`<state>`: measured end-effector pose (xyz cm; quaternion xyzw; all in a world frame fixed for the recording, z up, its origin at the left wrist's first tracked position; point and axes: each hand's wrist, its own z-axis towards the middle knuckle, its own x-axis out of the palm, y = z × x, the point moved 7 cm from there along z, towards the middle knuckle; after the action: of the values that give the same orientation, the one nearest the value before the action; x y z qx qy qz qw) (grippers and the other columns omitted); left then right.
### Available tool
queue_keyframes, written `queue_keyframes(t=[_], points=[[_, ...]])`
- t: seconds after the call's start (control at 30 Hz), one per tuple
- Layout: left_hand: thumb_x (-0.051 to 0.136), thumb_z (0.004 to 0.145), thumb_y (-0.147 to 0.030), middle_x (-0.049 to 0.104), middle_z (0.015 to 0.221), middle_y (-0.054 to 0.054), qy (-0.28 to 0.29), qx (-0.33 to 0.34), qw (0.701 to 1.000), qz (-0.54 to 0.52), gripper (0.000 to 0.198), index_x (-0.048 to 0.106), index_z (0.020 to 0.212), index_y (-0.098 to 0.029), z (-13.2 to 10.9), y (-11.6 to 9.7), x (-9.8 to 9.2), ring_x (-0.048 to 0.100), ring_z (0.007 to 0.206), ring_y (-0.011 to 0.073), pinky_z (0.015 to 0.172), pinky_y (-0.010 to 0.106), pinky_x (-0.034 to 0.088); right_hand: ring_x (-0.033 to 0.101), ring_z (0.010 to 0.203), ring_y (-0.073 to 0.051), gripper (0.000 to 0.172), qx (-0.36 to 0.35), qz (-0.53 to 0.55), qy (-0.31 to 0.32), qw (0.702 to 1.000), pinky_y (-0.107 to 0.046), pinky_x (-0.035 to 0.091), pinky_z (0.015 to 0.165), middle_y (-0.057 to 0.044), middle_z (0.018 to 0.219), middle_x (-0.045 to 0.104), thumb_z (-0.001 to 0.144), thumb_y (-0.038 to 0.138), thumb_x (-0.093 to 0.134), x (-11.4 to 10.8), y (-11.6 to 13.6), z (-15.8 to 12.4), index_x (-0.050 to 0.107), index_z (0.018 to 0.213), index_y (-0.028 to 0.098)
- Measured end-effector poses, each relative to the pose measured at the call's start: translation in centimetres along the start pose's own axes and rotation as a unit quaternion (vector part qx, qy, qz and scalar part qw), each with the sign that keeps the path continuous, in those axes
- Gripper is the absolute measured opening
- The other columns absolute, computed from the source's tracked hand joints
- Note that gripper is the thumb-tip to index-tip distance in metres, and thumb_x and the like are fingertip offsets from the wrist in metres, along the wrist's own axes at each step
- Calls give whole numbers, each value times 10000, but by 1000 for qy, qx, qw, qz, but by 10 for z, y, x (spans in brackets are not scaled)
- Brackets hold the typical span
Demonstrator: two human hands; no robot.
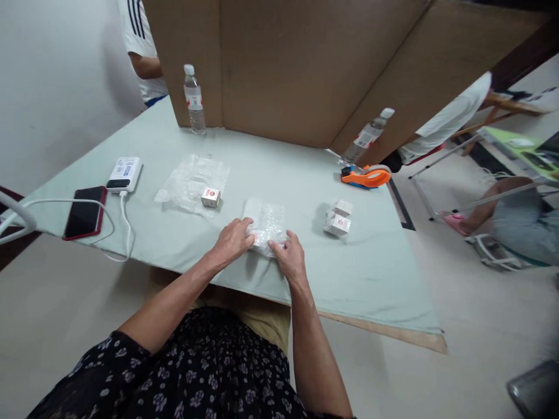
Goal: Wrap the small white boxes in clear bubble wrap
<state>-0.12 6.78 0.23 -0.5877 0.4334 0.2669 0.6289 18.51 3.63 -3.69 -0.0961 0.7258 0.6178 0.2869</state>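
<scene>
Close to the table's near edge lies a sheet of bubble wrap [271,216], with red print showing through its lower left part. What the print belongs to is blurred by the wrap. My left hand [233,240] grips the wrap's left side, thumb and fingers bent over it. On the right side, my right hand [290,256] pinches the near corner between thumb and fingers. Up and left, a small white box [211,197] with a red mark rests at the edge of more bubble wrap [190,177]. Two small boxes in clear wrap [338,223] sit to the right.
An orange and blue tape dispenser [367,176] lies at the right. Water bottles [195,105] stand against a tall cardboard screen [279,70]. A phone [86,213] and a power bank [124,174] with white cables occupy the left end. Other people are partly visible beyond the screen.
</scene>
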Motion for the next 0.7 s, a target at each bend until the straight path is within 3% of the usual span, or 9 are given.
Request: queue_keyframes(t=[0.13, 0.23, 0.47, 0.57, 0.7], points=[[530, 901, -339, 644, 1053, 111, 25, -6, 999, 34, 356, 628, 1198, -167, -1, -2, 1, 629, 985, 240, 874, 334, 480, 519, 610, -154, 737, -38, 94, -9, 995, -308, 454, 652, 52, 646, 532, 718, 457, 670, 10, 11, -2, 516, 1327, 72], [519, 914, -365, 641, 1078, 114, 42, -8, 998, 49, 323, 642, 1147, -179, 1, -4, 2, 631, 1002, 243, 856, 321, 478, 544, 624, -157, 671, -62, 115, -5, 991, -310, 467, 656, 34, 661, 559, 745, 442, 654, 16, 24, -7, 547, 1299, 78], [470, 898, -272, 653, 1028, 127, 52, 8, 997, 50, 246, 666, 997, -164, 4, -8, 4, 639, 947, 246, 781, 315, 469, 638, 708, -180, 506, -130, 28, 35, 990, -327, 514, 751, -39, 804, 705, 814, 353, 583, 28, 56, -10, 609, 1268, 129], [464, 874, -241, 662, 991, 119, 49, 20, 998, 22, 232, 665, 958, -162, 3, -9, 1, 633, 920, 234, 778, 314, 465, 648, 724, -180, 480, -136, -8, 81, 987, -328, 517, 768, -51, 847, 724, 845, 335, 541, 28, 61, -9, 612, 1275, 136], [516, 837, -300, 673, 905, 93, 52, 31, 997, -52, 222, 668, 914, -157, 4, -7, -2, 623, 859, 224, 750, 314, 466, 643, 730, -163, 515, -148, 24, 194, 969, -327, 521, 764, -71, 972, 715, 907, 343, 439, 28, 66, -11, 530, 1371, 140]])
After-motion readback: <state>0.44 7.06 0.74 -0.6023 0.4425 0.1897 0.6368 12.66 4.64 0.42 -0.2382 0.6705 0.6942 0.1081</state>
